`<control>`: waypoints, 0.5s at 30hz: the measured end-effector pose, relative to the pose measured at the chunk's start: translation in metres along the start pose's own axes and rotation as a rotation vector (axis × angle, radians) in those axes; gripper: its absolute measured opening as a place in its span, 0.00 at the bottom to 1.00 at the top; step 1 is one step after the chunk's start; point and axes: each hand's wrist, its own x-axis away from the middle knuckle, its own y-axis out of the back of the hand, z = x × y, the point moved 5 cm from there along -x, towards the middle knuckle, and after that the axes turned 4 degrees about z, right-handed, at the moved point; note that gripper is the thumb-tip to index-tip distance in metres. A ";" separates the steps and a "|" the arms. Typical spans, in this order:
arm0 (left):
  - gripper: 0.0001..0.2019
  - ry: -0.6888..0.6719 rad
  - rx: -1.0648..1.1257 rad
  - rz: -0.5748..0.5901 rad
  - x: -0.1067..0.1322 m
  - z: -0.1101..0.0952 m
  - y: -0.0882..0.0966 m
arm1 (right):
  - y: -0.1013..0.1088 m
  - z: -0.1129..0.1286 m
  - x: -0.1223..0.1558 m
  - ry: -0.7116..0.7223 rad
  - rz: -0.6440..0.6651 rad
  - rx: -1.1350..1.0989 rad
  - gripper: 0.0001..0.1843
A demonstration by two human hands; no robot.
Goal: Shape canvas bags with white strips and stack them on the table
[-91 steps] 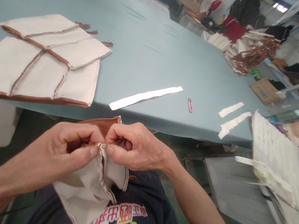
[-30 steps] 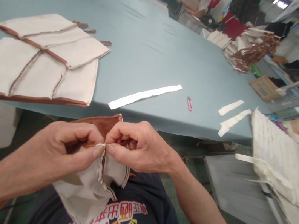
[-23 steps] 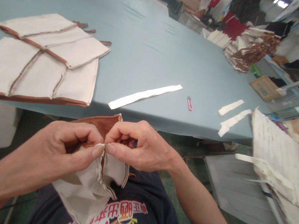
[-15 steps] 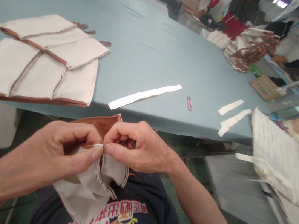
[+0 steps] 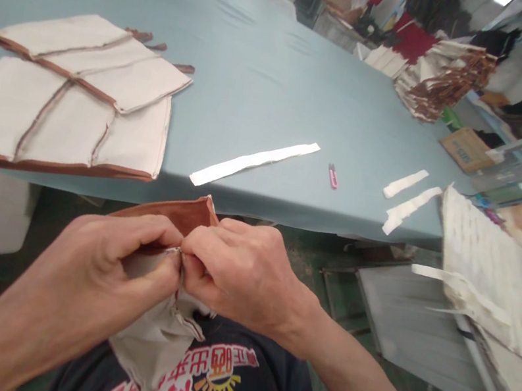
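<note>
Between my hands, over my lap, hangs a cream fabric piece [image 5: 151, 344] with a brown lining and dark seam binding; it looks like a sewn bag turned inside out. My left hand [image 5: 113, 271] pinches its top edge between thumb and fingers. Right beside it, my right hand [image 5: 238, 272] is closed on the same edge near the seam, its knuckles turned up. The fingertips of both hands almost meet, and what lies right between them is hidden. Part of the brown lining [image 5: 179, 208] shows behind the fingers.
Two similar cream pieces [image 5: 135, 78] overlap at the left of the blue-green table [image 5: 260, 82]. A white strip [image 5: 254, 162], pink thread snips [image 5: 333, 176] and short white strips [image 5: 409, 207] lie along its near side. Stacked fabric [image 5: 448, 80] and a cardboard box [image 5: 466, 150] are at far right.
My right hand has rolled over, its knuckles now up and its fingers closed tighter at the seam. The fabric's lower part has shifted slightly; my left hand keeps its pinch.
</note>
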 end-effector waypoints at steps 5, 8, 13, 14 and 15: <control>0.12 0.103 0.076 0.015 -0.002 0.002 -0.005 | -0.002 0.006 0.005 0.059 -0.135 0.069 0.15; 0.13 0.187 0.130 0.039 -0.003 0.003 -0.009 | -0.005 0.007 0.007 0.056 -0.137 0.087 0.16; 0.13 0.284 0.130 0.018 -0.002 0.011 -0.010 | -0.015 0.005 0.005 0.032 -0.039 0.059 0.15; 0.13 0.285 0.126 0.021 -0.002 0.013 -0.011 | -0.017 0.005 0.005 0.026 -0.020 0.042 0.15; 0.13 0.284 0.128 0.030 -0.002 0.014 -0.012 | -0.019 0.005 0.004 0.020 -0.002 0.027 0.15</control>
